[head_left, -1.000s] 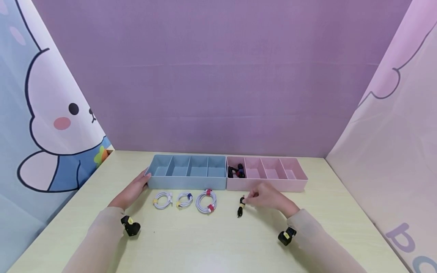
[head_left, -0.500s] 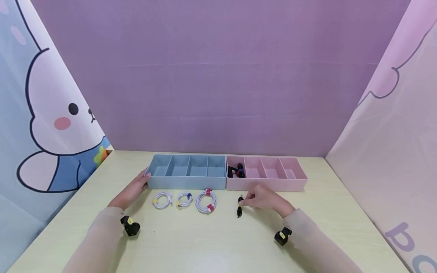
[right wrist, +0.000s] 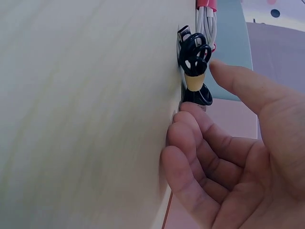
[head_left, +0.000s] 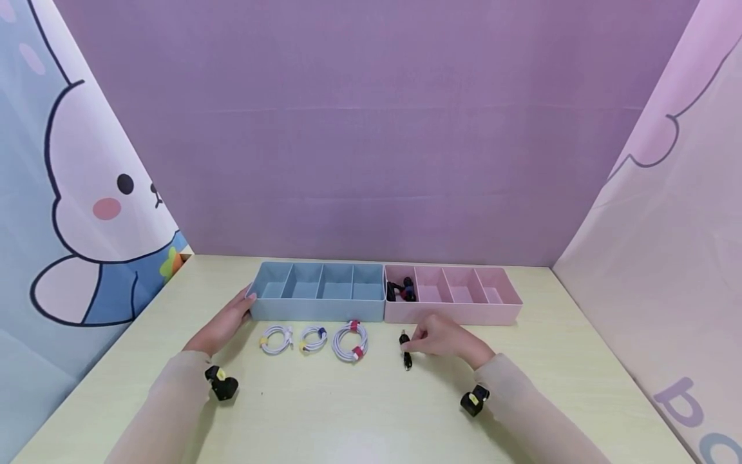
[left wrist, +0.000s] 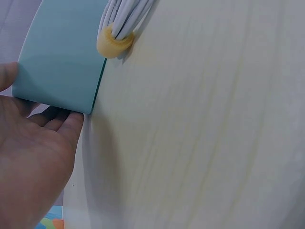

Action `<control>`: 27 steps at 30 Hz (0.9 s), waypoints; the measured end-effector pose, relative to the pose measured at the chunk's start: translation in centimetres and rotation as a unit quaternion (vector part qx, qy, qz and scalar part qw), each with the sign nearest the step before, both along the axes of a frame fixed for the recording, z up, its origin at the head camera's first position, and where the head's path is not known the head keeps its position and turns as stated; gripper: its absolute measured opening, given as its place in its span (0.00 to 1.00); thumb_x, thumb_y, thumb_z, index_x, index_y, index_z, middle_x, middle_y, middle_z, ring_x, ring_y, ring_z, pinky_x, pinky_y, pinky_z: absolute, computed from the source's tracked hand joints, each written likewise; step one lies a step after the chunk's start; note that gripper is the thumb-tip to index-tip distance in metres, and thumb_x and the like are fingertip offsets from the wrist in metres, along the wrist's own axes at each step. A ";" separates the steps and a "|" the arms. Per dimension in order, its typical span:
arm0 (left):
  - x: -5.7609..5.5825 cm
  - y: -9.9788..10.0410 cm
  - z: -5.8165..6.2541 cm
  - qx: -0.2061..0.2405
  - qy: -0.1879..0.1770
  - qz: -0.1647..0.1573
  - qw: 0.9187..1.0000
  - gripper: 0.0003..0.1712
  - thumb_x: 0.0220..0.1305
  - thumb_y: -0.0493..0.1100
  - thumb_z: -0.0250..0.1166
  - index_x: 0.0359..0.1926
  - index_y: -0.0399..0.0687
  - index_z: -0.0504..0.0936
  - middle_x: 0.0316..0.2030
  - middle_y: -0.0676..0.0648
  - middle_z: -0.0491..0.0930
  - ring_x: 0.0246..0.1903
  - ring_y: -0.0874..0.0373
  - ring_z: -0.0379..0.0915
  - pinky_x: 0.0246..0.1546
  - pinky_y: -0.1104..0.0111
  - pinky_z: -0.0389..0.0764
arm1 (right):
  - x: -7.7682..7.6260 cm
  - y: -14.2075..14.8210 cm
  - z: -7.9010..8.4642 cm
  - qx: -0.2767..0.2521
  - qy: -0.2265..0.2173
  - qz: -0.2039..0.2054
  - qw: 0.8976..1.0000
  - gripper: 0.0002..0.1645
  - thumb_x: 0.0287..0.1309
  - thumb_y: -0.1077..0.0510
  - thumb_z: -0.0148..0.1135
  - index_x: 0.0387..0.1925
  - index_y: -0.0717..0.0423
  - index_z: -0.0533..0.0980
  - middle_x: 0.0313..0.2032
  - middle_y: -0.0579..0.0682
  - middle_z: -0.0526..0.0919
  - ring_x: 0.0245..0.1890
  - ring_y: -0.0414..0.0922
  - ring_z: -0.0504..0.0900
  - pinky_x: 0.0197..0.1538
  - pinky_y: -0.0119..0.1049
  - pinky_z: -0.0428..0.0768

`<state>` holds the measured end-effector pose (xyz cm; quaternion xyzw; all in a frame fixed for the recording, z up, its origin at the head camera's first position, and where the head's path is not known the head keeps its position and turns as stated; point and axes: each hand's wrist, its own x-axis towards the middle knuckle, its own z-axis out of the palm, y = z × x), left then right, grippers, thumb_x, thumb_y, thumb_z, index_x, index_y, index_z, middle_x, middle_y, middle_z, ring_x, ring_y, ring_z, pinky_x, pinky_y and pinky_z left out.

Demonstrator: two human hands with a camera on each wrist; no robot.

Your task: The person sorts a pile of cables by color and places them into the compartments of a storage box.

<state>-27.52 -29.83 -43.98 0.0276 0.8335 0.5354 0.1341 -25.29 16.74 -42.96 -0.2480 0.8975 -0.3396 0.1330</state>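
My left hand [head_left: 228,317] rests against the left end of a blue divided box [head_left: 317,310], thumb at its front corner and fingers along the end wall. A small bundled black cable [head_left: 406,351] with a yellow tie lies on the table before the pink divided box [head_left: 454,314]. Over it is my right hand [head_left: 442,336]; in the right wrist view thumb and forefinger stand apart around the cable [right wrist: 194,62], fingertips touching its near end. Three white coiled cables, a left one [head_left: 276,340], a middle one [head_left: 313,339] and a larger right one [head_left: 350,342], lie before the blue box.
Both boxes stand side by side on the pale wooden table [head_left: 336,412]. Black cables [head_left: 401,290] fill the pink box's leftmost compartment. A purple backdrop [head_left: 371,142] rises behind, and patterned cloths hang at both sides.
My right hand has shifted slightly left. The black cable's far end has swung left, turning the bundle on the table. My left hand has stayed at the blue box.
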 end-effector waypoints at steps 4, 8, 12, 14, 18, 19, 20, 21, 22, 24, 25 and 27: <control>0.0 0.0 0.1 0.002 0.001 0.000 1.000 0.41 0.80 0.63 0.33 0.79 0.53 0.26 0.79 0.41 0.25 0.76 0.40 0.27 0.75 0.46 0.45 | 0.0 -0.2 -0.1 0.001 0.000 0.004 1.000 0.25 0.59 0.49 0.72 0.15 0.61 0.78 0.10 0.37 0.64 0.12 0.35 0.59 0.17 0.28 0.55; 0.0 0.0 0.1 -0.005 0.000 0.001 1.000 0.41 0.80 0.63 0.33 0.79 0.53 0.27 0.79 0.41 0.25 0.76 0.40 0.27 0.75 0.46 0.45 | 0.1 -0.4 -0.1 0.002 0.004 0.008 1.000 0.24 0.59 0.50 0.72 0.15 0.61 0.79 0.10 0.37 0.64 0.12 0.35 0.59 0.17 0.28 0.55; 0.0 0.0 0.1 -0.007 0.000 0.001 1.000 0.41 0.80 0.64 0.33 0.79 0.53 0.26 0.78 0.41 0.25 0.76 0.40 0.27 0.75 0.46 0.45 | 0.1 -0.6 -0.1 0.001 0.004 0.010 1.000 0.24 0.59 0.50 0.72 0.14 0.61 0.79 0.10 0.36 0.62 0.12 0.35 0.57 0.17 0.28 0.54; 0.0 0.1 0.2 -0.005 0.001 0.000 1.000 0.41 0.80 0.63 0.33 0.79 0.53 0.26 0.78 0.40 0.25 0.76 0.40 0.27 0.75 0.46 0.45 | 0.0 -0.6 -0.1 0.000 0.002 0.012 1.000 0.25 0.59 0.51 0.72 0.14 0.62 0.79 0.09 0.37 0.62 0.12 0.35 0.57 0.17 0.28 0.53; -0.1 0.0 0.1 -0.005 -0.004 0.001 1.000 0.41 0.80 0.64 0.33 0.79 0.53 0.26 0.78 0.40 0.25 0.76 0.40 0.27 0.74 0.46 0.44 | -0.1 -0.6 -0.3 -0.001 -0.001 0.016 1.000 0.24 0.60 0.51 0.72 0.14 0.62 0.79 0.09 0.37 0.64 0.12 0.35 0.58 0.17 0.28 0.54; -0.1 0.0 0.1 -0.005 -0.006 0.001 1.000 0.41 0.80 0.64 0.33 0.79 0.54 0.26 0.78 0.40 0.25 0.76 0.40 0.27 0.74 0.46 0.44 | -0.1 -0.6 -0.3 -0.002 -0.003 0.016 1.000 0.24 0.60 0.51 0.72 0.14 0.61 0.79 0.09 0.37 0.65 0.12 0.35 0.58 0.17 0.28 0.54; -0.1 0.0 0.1 -0.004 -0.007 0.002 1.000 0.41 0.80 0.64 0.33 0.79 0.54 0.26 0.78 0.40 0.25 0.76 0.39 0.27 0.74 0.46 0.44 | -0.1 -0.6 -0.3 -0.001 -0.004 0.017 1.000 0.24 0.60 0.51 0.72 0.14 0.61 0.80 0.10 0.37 0.65 0.12 0.35 0.59 0.17 0.28 0.55; -0.2 0.0 0.1 -0.004 -0.008 0.002 1.000 0.41 0.79 0.64 0.33 0.79 0.54 0.26 0.78 0.40 0.25 0.76 0.39 0.26 0.74 0.46 0.44 | -0.1 -0.6 -0.4 -0.003 -0.005 0.016 1.000 0.23 0.59 0.51 0.72 0.15 0.60 0.80 0.10 0.38 0.66 0.12 0.35 0.60 0.17 0.28 0.56; -0.2 0.0 0.1 -0.003 -0.008 0.002 1.000 0.42 0.79 0.64 0.33 0.79 0.54 0.26 0.78 0.40 0.25 0.76 0.39 0.26 0.74 0.46 0.44 | -0.1 -0.5 -0.4 -0.001 -0.007 0.016 1.000 0.23 0.59 0.50 0.72 0.15 0.59 0.80 0.10 0.38 0.66 0.12 0.35 0.60 0.17 0.28 0.56; -0.2 0.0 0.1 -0.002 -0.007 0.001 1.000 0.42 0.79 0.64 0.33 0.79 0.54 0.26 0.78 0.40 0.25 0.76 0.39 0.26 0.74 0.46 0.44 | -0.1 -0.5 -0.4 -0.003 -0.010 0.018 1.000 0.22 0.59 0.50 0.72 0.15 0.59 0.81 0.10 0.38 0.67 0.12 0.35 0.61 0.17 0.28 0.57; -0.1 0.0 0.0 -0.002 -0.006 0.000 1.000 0.42 0.80 0.64 0.33 0.79 0.54 0.26 0.78 0.40 0.25 0.76 0.40 0.27 0.74 0.46 0.45 | -0.1 -0.5 -0.4 -0.003 -0.011 0.018 1.000 0.22 0.59 0.51 0.72 0.15 0.59 0.81 0.10 0.38 0.67 0.12 0.35 0.61 0.17 0.27 0.58; -0.1 0.0 0.0 -0.001 -0.004 -0.001 1.000 0.41 0.80 0.64 0.34 0.79 0.54 0.26 0.78 0.40 0.25 0.76 0.40 0.27 0.74 0.46 0.45 | -0.1 -0.5 -0.4 -0.004 -0.015 0.020 1.000 0.22 0.59 0.51 0.72 0.16 0.61 0.81 0.10 0.38 0.68 0.12 0.35 0.62 0.17 0.27 0.58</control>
